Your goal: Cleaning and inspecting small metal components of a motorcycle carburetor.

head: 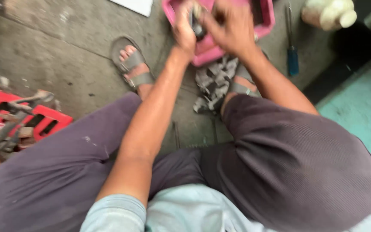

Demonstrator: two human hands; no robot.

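The person is sitting low with knees apart, and both hands are working together over a pink tray [265,17] that is resting on the concrete floor [65,51]. The left hand [184,30] is closing around a small dark part [197,25], holding it from its left side; the right hand [230,28] is curling over it from the other side, fingers bent and pressing or turning something on it. The picture is blurred with motion, so what the part is cannot be made out.

Just beneath the hands, toward the person, a grey rag [215,83] is lying between the sandalled feet [134,68]. To the right of the right hand, a screwdriver with a blue handle [292,56] is lying on the floor, and further right a pale plastic bottle [329,13] is lying on its side. Well off to the left of the left hand, a red tool tray [44,118] is holding metal tools.

The likeliest mishap, as I judge it, is the part slipping: both hands are gripping a small thing in mid-air, and a greasy surface or a sudden twist could send it down into the tray or bouncing onto the floor. The fingers are also sitting close together, so a slip could pinch them.
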